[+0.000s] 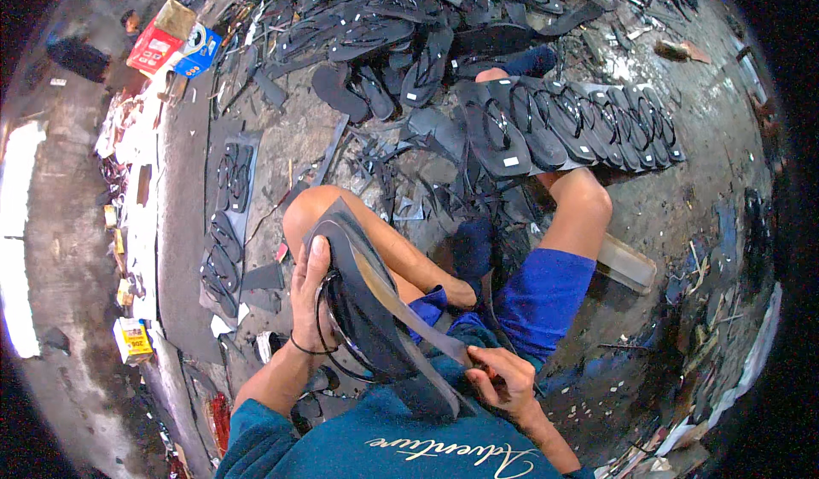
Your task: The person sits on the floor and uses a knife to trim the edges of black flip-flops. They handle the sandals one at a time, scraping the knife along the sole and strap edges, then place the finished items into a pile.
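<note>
Over my lap, my left hand (314,287) grips a black flip-flop (367,308) with dark straps and a larger piece of grey sheet along its sole. The thumb presses on the upper end, and the fingers go behind the straps, partly hidden. A long flat grey strip (431,330) runs along the sole's right edge down to my right hand (505,381). Closed fingers of that hand pinch its lower end. Whether the strip is a blade or rubber trimming I cannot tell. The flip-flop's lower end lies close against my shirt.
A row of black flip-flops on grey sheet (580,129) lies ahead right, beyond my knee. More flip-flops on a sheet (226,223) lie left. Piled dark soles (384,35) and scraps (384,168) cover the floor ahead. A red box (158,46) and a yellow box (133,341) stand left.
</note>
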Available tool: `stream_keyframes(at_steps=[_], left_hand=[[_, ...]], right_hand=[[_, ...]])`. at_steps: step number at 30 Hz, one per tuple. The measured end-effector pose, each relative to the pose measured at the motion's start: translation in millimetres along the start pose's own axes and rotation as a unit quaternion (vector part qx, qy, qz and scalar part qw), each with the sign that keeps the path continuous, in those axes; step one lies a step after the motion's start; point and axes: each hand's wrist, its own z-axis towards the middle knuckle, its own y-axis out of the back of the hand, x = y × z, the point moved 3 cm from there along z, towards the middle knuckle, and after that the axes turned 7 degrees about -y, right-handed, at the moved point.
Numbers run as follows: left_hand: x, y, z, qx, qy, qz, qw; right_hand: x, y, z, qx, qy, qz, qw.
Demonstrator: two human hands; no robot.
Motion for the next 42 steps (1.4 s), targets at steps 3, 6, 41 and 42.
stream_keyframes(at_steps=[3, 6, 41, 42], left_hand=[[-6, -8, -6, 0.017, -0.069, -0.023, 0.997], [2, -8, -6, 0.04, -0.07, -0.023, 0.996], [-18, -31, -39, 0.38, 0.055, 0.116, 0.916], [-16, -32, -37, 0.413, 0.039, 0.142, 0.899]], right_hand=[[10, 5, 13, -0.025, 0.012, -0.03, 0.999], [31, 11, 27, -0.032, 0.001, -0.041, 0.999], [77, 89, 62, 0.173, -0.011, -0.132, 0.976], [84, 88, 68, 0.188, -0.03, -0.126, 0.974]])
